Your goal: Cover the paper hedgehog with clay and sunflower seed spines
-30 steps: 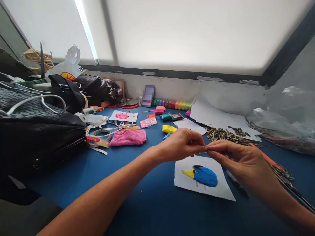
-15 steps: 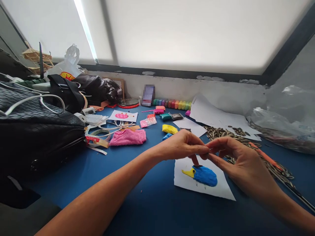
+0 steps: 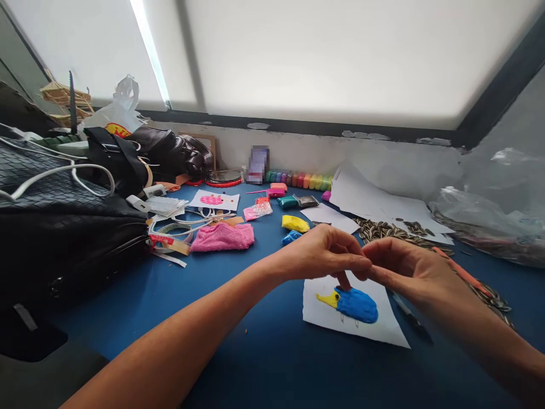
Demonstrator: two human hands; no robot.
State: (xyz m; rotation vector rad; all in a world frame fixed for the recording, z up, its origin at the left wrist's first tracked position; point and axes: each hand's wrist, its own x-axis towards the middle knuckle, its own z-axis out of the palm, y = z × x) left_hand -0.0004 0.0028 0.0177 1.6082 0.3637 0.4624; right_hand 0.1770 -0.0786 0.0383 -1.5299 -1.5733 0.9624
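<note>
Just above a sheet of white paper, the fingertips of my left hand and my right hand meet in a pinch. Whatever they hold between them is too small or hidden to make out. On the paper is an animal figure in blue clay, with a yellow clay snout, a dark eye and pencil-drawn legs. A lower finger of my left hand reaches down by the top of the blue body. Partly under my right hand lies a dark pen-like tool.
Sunflower seeds lie in a pile behind my right hand, with an orange-handled tool beside them. Yellow and teal clay packs, a pink cloth and a pink clay picture are further back. A black bag stands left.
Both hands have shifted slightly right, fingertips still together. The dark pen-like tool now shows beside the paper, and the view has moved a little.
</note>
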